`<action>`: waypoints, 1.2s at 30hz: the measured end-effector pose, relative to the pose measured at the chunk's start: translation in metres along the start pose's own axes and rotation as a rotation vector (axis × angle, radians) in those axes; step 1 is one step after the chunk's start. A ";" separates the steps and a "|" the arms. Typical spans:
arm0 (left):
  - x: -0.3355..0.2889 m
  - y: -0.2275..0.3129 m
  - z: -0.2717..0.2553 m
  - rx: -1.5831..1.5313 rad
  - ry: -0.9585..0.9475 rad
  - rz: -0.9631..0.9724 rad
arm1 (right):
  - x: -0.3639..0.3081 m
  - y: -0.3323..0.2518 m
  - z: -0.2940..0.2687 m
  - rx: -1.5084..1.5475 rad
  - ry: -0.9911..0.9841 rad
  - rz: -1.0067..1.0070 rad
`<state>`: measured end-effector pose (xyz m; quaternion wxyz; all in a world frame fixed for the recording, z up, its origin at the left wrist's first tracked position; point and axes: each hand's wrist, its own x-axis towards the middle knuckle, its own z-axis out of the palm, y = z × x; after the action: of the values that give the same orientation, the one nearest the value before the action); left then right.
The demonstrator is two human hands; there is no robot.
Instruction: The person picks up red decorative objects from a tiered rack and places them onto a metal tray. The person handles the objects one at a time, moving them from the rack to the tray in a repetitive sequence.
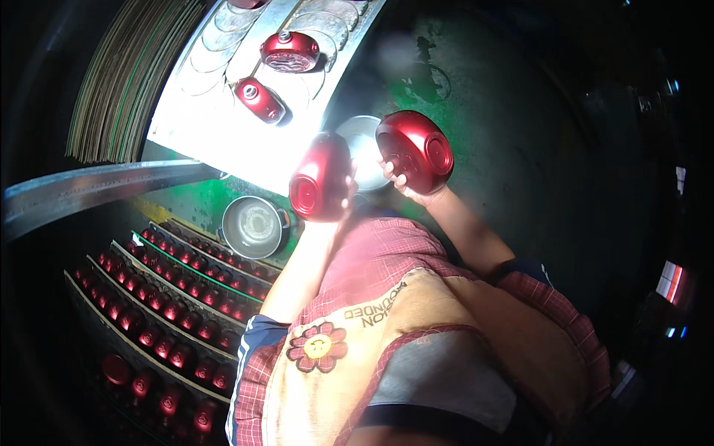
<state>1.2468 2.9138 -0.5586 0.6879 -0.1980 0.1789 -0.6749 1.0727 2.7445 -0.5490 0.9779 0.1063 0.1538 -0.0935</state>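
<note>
My left hand point(346, 202) is closed round a glossy red bottle point(320, 175), squat and rounded with an oval ring on its end. A second red bottle point(418, 149) of the same kind sits in my right hand point(401, 181), its fingers wrapped round the lower side. Both are held up side by side in front of me, a small gap apart. On the brightly lit table point(223, 137) ahead to the left lie two more, an upper red bottle point(290, 53) and a lower red bottle point(258, 101), each with a silvery neck.
A pale round basin point(362, 145) shows behind the held bottles. A grey pot point(253, 227) stands on the floor below the table. Left are a metal bar point(111, 186), a stack of thin boards point(123, 85) and long boards carrying rows of red bottles point(170, 311).
</note>
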 end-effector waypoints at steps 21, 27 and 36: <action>0.076 -0.056 -0.011 0.455 0.647 0.794 | 0.101 -0.304 0.101 -1.033 -0.024 -0.538; 0.091 -0.086 0.022 1.137 0.801 1.270 | 0.246 -0.365 0.171 -2.024 0.061 -1.182; 0.197 0.008 0.069 2.351 1.608 1.479 | 0.353 -0.382 0.154 -2.280 0.229 -0.922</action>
<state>1.2942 2.7191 -0.4996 -0.3430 -0.9307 0.0646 -0.1095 1.3643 2.2885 -0.5872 0.3686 -0.8632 0.2552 -0.2323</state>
